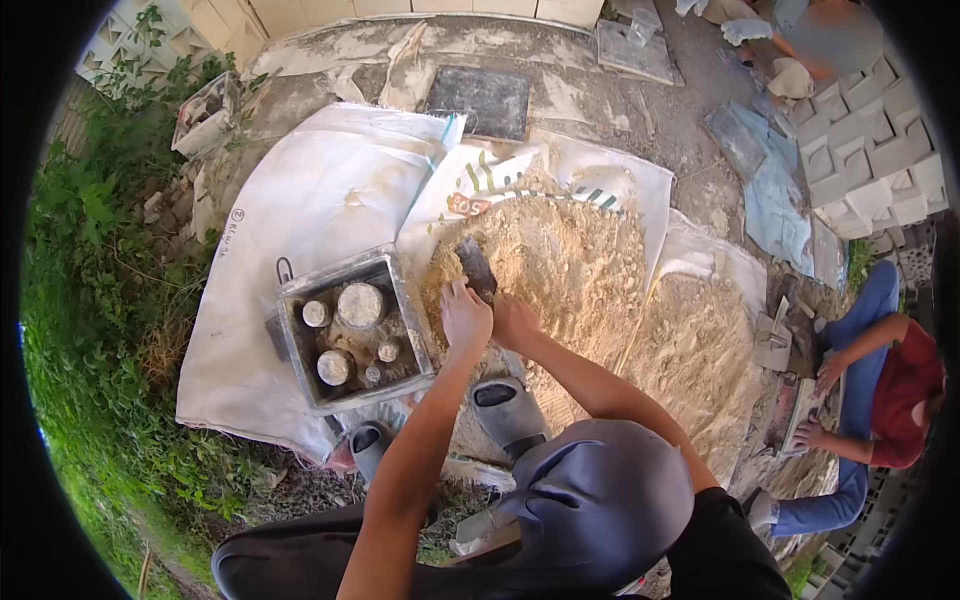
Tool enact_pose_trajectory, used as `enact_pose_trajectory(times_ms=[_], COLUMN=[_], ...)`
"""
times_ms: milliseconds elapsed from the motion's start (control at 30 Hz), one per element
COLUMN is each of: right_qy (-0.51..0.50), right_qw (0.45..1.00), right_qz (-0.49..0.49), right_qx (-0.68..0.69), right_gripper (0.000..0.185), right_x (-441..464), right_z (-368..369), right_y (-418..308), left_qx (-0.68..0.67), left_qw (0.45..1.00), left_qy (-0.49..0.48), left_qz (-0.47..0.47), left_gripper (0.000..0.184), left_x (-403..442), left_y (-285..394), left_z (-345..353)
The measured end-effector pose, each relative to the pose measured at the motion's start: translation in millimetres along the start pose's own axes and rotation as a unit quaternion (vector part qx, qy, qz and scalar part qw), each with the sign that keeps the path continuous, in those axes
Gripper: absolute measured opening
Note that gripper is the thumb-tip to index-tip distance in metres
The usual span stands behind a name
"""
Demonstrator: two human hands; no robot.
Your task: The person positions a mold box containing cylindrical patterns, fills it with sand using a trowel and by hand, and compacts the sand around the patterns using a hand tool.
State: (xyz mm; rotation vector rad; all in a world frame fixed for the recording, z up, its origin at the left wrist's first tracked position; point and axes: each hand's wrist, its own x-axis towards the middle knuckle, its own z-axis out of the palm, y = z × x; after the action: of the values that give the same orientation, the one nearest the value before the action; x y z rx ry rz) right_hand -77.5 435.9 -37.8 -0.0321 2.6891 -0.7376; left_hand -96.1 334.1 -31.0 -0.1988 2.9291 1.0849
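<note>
Bare L hand [466,320] & bare R hand [515,323] are forming a joint grip, both closing on the near end of a dark, flat, oblong bar [477,264] (material unclear; some fingertips hiding, so exact contact can't be told). Bar is lying directly ahead of the grip, over a tan, crumbly heap of sand-like material [575,250]; its long axis is running away from the wearer, far end slanting slightly L. L hand is flanking the bar's L side, R hand its near R corner; both are about equally near.

Containers: just L of the grip, a grey, square, open-topped box w/ thick walls [408,310] is holding brownish fill plus five pale, round-topped pieces of differing size: the largest [360,305] is standing on the side away from the wearer, the smallest [373,374] on the near side. A bent wire loop [284,269] is projecting from the box's far L corner. Box is resting on a white woven-plastic sheet [290,200], which is extending L of & beyond the grip. Far ahead & R, a transparent plastic vessel [643,27] is standing on a greyish slab [655,62]; contents n/a. Well R of the grip, a co-worker in a dark-red top [907,390] is sitting.
</note>
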Motion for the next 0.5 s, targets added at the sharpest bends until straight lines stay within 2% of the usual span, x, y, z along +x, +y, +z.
enact_pose_trajectory(times_ms=[33,100,233,300,367,400,433,467,500], right_qy=[-0.004,0.048,-0.023,-0.039,0.111,0.108,0.178,0.247,0.243], right_qw=[1.000,0.992,0.988,0.983,0.988,0.988,0.981,0.966,0.967], right_qz=[0.003,0.068,0.110,0.125,0.100,0.101,0.075,0.047,0.047], right_qx=[0.000,0.091,0.108,0.126,0.032,0.030,-0.016,-0.063,-0.066], right_gripper=[0.036,0.037,0.036,0.036,0.037,0.037,0.038,0.038,0.038], right_x=[-1,0,-11,0,15,21,26,32,33], right_z=[0,0,-62,-67,-57,-49,-43,-37,-37], right_y=[3,6,5,21,43,55,63,72,73], left_qx=[0.000,0.001,-0.028,0.021,0.045,0.068,0.067,0.062,0.057], left_qw=[1.000,0.999,0.994,0.995,0.997,0.996,0.996,0.994,0.990], left_qy=[-0.004,0.012,0.047,0.095,0.067,0.040,0.038,0.053,0.066], left_qz=[-0.003,-0.046,-0.090,-0.006,0.014,0.038,0.036,0.074,0.110], left_gripper=[0.027,0.029,0.031,0.036,0.039,0.041,0.041,0.042,0.042], left_x=[3,14,44,59,75,80,84,88,88], left_y=[-1,-1,-7,-17,-23,-25,-33,-40,-41], left_z=[1,-1,3,11,21,27,38,49,53])
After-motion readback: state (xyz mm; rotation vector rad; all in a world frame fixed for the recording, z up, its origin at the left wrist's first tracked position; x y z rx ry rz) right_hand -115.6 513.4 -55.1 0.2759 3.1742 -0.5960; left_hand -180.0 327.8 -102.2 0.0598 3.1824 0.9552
